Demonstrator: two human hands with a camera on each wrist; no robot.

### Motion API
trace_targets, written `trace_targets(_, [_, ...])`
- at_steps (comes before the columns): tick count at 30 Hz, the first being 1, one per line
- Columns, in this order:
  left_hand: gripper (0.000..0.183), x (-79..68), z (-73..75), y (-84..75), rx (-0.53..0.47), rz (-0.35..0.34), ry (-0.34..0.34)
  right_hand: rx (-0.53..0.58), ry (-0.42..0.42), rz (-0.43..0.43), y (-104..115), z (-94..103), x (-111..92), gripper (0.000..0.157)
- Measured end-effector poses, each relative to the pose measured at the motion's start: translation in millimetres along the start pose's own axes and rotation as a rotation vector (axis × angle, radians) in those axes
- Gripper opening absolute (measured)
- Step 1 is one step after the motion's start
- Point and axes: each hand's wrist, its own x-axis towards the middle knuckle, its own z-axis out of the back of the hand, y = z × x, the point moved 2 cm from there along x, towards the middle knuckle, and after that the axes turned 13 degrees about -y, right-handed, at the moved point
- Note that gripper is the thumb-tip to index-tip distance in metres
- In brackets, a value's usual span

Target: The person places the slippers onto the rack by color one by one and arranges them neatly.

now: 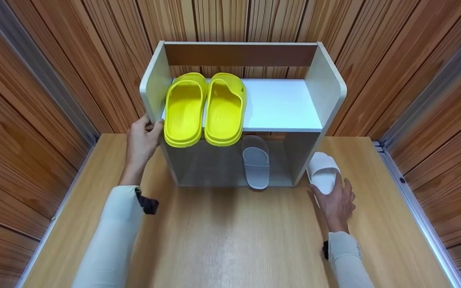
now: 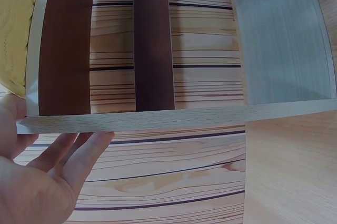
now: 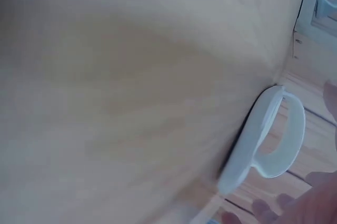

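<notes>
A small shoe rack (image 1: 282, 104) with pale side panels stands against the back wall. My left hand (image 1: 141, 138) holds its left side panel (image 2: 179, 121), thumb at the front edge and fingers along the outer face. A pair of yellow clogs, a left one (image 1: 184, 114) and a right one (image 1: 224, 112), sits on the upper shelf beside that hand. On the floor right of the rack lies a white slide sandal (image 1: 323, 172). My right hand (image 1: 336, 200) is at its heel end, thumb and fingers spread on either side. In the right wrist view the sandal (image 3: 237, 161) lies flat on its sole.
Another slide sandal (image 1: 256, 164), in shadow, stands on the rack's lower level, its heel end at the front edge. Wood-panelled walls (image 1: 22, 132) enclose the pale wooden floor (image 1: 222, 240) on the left, back and right. A metal rail (image 1: 422, 216) edges the right side.
</notes>
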Motion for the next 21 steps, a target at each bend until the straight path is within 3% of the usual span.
trace_targets(4, [0.042,-0.2,0.7,-0.3,0.001,0.003,-0.001,-0.003,0.052,-0.097,-4.3,-0.9,-1.4,0.102])
trace_targets(14, [0.042,0.0,0.0,-2.6,0.004,0.001,0.003,-0.031,0.177,-0.220,-15.1,3.2,3.4,0.108])
trace_targets(21, [0.043,-1.1,1.2,0.2,0.009,-0.006,-0.003,0.004,0.242,-0.237,-22.4,10.5,6.3,0.084])
